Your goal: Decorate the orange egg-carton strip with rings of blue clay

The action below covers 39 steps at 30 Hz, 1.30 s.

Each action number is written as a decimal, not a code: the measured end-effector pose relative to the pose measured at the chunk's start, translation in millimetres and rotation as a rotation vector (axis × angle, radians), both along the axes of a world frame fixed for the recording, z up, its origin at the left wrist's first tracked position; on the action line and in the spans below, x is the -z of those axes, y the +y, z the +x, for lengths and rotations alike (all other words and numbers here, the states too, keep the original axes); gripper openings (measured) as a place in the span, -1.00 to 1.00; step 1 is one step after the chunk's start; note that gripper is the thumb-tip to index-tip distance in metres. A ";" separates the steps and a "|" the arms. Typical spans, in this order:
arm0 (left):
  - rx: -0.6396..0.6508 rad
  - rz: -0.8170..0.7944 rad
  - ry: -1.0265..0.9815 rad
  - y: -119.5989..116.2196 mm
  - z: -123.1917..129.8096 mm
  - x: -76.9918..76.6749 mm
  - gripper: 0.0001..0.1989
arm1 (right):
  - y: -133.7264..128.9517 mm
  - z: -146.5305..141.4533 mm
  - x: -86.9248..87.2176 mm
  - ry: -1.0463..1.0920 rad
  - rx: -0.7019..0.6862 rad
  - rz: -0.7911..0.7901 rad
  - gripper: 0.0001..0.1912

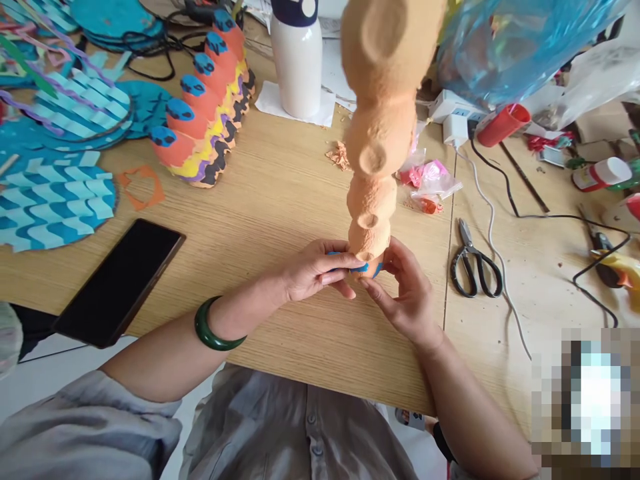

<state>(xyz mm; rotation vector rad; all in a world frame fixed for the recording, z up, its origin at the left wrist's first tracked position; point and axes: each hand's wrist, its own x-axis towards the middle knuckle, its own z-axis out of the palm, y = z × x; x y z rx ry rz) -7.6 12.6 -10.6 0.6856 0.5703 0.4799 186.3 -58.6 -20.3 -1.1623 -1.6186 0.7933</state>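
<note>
A tall orange clay sculpture (pixel 373 143) of stacked, rounded, bumpy segments rises in front of me, and its top runs out of the picture. Each segment carries a round dent facing me. At its lowest segment there is blue material (pixel 361 268), partly covered by my fingers. My left hand (pixel 320 270) presses its fingers against that blue part from the left. From the right, my right hand (pixel 405 290) grips the same bottom segment between thumb and fingers. A dark green bangle (pixel 213 327) is on my left wrist.
Black-handled scissors (pixel 475 260) and a white cable (pixel 487 200) lie to the right. A phone (pixel 123 280) rests on the left. Behind stand a white bottle (pixel 299 67) and a painted orange ridged piece (pixel 203 107). Blue decorated discs (pixel 55 200) fill the far left.
</note>
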 end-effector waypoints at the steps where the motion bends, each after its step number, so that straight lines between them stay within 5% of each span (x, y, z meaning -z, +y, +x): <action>1: -0.004 0.013 0.006 -0.7 0.5 1.9 -0.73 | -0.6 -0.9 1.0 -0.045 0.003 0.035 -0.23; 7: -0.020 0.021 0.039 -4.7 3.8 5.8 -0.68 | -3.4 -5.1 0.2 -0.123 0.003 0.078 -0.18; 11: -0.009 -0.010 0.016 -1.9 2.3 3.1 -0.64 | -0.1 -1.4 -5.2 0.274 -0.088 -0.208 -0.27; 16: -0.006 0.008 0.036 -2.0 1.9 6.8 -0.59 | 8.1 1.3 -7.3 0.644 -0.022 -0.521 -0.68; 24: 0.019 -0.047 -0.057 -3.2 0.6 1.5 -0.63 | 15.9 1.8 -14.3 0.988 -0.067 -0.791 -0.73; 32: 0.067 0.035 -0.161 -9.1 4.3 -5.9 -0.76 | 17.1 5.3 -12.6 1.166 -0.070 -0.877 -0.77; 39: -0.043 0.099 -0.104 -13.0 9.3 0.2 -0.73 | 15.8 5.8 -8.4 1.164 -0.082 -0.897 -0.80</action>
